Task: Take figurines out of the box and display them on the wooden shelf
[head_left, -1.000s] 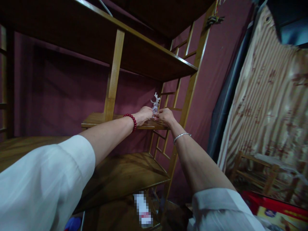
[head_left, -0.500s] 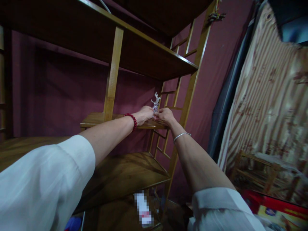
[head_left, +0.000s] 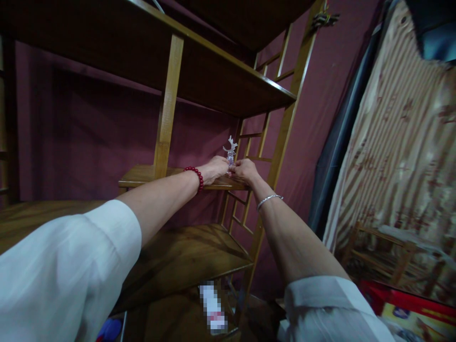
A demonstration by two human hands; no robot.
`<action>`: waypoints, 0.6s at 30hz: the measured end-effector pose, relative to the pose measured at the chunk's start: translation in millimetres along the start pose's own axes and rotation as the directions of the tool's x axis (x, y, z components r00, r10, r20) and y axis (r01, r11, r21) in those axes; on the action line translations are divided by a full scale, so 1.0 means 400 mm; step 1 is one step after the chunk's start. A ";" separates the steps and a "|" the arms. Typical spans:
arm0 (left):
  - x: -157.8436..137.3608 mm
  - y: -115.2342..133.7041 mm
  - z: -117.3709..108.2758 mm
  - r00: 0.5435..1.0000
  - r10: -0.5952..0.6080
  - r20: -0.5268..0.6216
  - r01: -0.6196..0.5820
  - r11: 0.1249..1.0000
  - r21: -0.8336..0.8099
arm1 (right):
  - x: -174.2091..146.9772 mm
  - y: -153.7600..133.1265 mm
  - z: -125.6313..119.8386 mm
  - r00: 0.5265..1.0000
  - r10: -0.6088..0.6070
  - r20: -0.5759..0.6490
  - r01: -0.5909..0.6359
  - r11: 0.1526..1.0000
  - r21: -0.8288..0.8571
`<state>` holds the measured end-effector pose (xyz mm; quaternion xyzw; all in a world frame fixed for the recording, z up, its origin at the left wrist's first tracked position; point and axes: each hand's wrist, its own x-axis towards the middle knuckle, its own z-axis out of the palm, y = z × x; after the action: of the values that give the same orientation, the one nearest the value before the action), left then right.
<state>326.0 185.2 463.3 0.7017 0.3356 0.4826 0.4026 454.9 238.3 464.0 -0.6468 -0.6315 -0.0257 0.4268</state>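
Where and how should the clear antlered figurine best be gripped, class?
Probably low on the clear figurine, from the near side, with left hand and right hand flanking it. It stands roughly upright, and its thin, branching antlers look a poor hold; the narrow body below suits fingertips.

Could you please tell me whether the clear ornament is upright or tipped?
The ornament is upright; its branching top is above the left hand and right hand.
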 end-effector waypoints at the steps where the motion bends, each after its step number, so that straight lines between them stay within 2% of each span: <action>1: -0.001 0.001 0.000 1.000 -0.013 -0.003 0.013 1.000 -0.009 | -0.001 0.000 -0.001 1.000 0.008 0.004 -0.008 1.000 -0.006; 8: 0.004 -0.001 0.000 1.000 -0.018 0.006 0.018 1.000 -0.007 | -0.005 -0.001 0.000 1.000 0.011 0.003 -0.011 1.000 0.010; 14: 0.001 0.002 0.001 1.000 -0.005 0.008 0.006 0.999 -0.032 | -0.017 -0.011 -0.006 1.000 -0.013 -0.025 0.012 0.998 -0.065; 18: -0.003 0.006 0.001 1.000 -0.028 0.011 0.029 0.999 -0.039 | -0.019 -0.017 -0.009 1.000 0.009 -0.012 -0.009 0.999 -0.050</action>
<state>326.4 183.0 465.1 0.6912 0.3341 0.4797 0.4248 449.6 228.9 465.4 -0.6599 -0.6254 -0.0433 0.4142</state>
